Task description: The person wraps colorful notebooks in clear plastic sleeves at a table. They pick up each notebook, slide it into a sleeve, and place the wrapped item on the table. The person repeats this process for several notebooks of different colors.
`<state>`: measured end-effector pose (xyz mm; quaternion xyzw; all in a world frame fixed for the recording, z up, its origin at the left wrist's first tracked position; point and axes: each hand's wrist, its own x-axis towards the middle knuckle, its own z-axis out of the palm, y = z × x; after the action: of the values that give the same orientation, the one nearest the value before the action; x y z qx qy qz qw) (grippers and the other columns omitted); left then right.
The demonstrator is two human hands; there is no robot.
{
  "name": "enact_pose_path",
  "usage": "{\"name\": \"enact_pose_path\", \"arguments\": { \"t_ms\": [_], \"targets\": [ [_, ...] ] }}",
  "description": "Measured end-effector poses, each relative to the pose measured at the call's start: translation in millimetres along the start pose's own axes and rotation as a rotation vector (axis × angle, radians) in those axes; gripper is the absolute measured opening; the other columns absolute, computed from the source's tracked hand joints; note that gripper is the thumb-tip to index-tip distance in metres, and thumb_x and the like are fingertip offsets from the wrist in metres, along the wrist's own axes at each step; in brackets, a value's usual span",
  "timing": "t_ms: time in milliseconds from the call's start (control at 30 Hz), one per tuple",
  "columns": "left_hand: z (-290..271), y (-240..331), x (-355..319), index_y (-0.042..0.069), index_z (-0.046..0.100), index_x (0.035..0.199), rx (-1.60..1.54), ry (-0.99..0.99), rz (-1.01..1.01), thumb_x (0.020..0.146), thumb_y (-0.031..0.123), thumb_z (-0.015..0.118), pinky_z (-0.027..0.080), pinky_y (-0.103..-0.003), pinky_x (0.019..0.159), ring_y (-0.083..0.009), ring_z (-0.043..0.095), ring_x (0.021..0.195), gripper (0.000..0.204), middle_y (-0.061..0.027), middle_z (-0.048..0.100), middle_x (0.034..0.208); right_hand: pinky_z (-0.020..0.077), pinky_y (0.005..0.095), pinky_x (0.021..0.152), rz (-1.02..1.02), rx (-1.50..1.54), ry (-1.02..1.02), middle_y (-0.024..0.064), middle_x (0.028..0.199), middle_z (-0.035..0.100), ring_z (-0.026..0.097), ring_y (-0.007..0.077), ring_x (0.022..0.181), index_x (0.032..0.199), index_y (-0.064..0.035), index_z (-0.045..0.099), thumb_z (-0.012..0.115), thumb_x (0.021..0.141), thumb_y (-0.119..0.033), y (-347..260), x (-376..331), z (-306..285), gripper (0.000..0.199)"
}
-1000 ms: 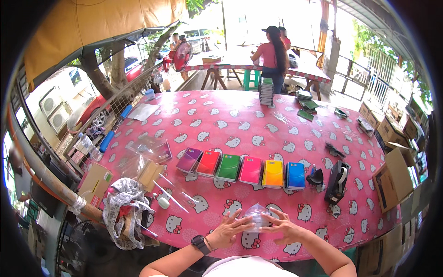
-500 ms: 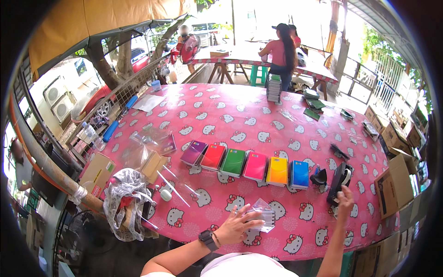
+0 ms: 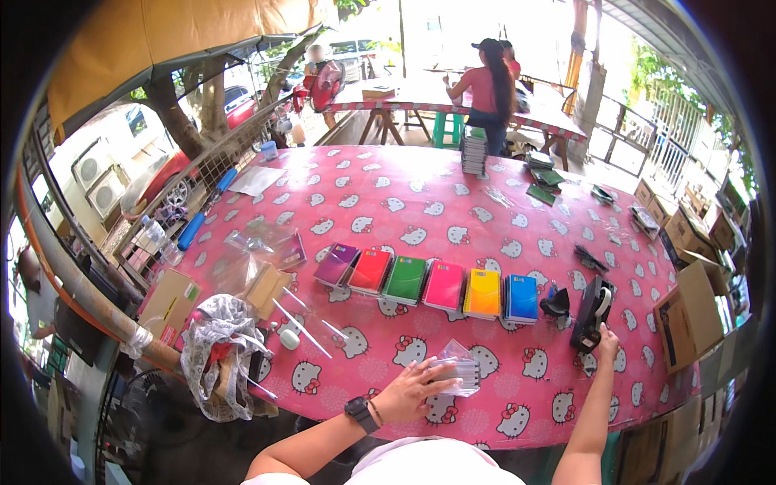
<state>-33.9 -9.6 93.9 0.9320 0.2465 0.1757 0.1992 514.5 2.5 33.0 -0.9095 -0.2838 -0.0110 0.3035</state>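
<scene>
Left hand (image 3: 416,390), fingers spread, lies flat over a clear-wrapped packet (image 3: 464,372), just inside the middle of the surface's near edge. Right hand (image 3: 608,344), well apart from the left, is at the near end of a black tape dispenser (image 3: 592,314) toward the right edge; its grip there cannot be told. Open room separates packet from dispenser, and the notebook row (image 3: 424,283) from the far edge (image 3: 388,149).

Left forearm (image 3: 311,445): slants forward and inward, elbow outward.
Left hand (image 3: 414,390): palm down, extended, loosely spread.
Right forearm (image 3: 588,420): extended forward, steeper than the left.
Right hand (image 3: 608,345): partly curled, detail indistinct.
</scene>
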Motion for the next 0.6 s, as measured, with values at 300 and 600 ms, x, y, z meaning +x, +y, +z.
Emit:
{"name": "enact_pose_path", "arguments": {
  "t_ms": [300, 600],
  "targets": [
    [1, 0, 1, 0.023, 0.038, 0.137, -0.053, 0.055, 0.034, 0.062, 0.005, 0.066, 0.03, -0.048, 0.106, -0.031, 0.026, 0.134, 0.082, -0.004, 0.027, 0.146, 0.0381, 0.0267, 0.045, -0.229, 0.562, 0.211, 0.0009, 0.06, 0.055, 0.048, 0.0125, 0.048, 0.092, -0.0091, 0.066, 0.065, 0.085, -0.022, 41, -16, 11, 0.015],
    [-7, 7, 7, 0.026, 0.045, 0.133, -0.036, 0.045, -0.011, 0.061, 0.004, 0.068, 0.033, -0.046, 0.104, -0.0314, 0.033, 0.13, 0.079, -0.0049, 0.033, 0.143, 0.024, 0.0178, 0.035, 0.565, 1.286, -0.908, -0.0056, 0.059, 0.051, 0.035, 0.003, 0.04, 0.082, -0.0136, 0.058, 0.061, 0.088, -0.018, -10, -39, 21, 0.008]
  ]
}}
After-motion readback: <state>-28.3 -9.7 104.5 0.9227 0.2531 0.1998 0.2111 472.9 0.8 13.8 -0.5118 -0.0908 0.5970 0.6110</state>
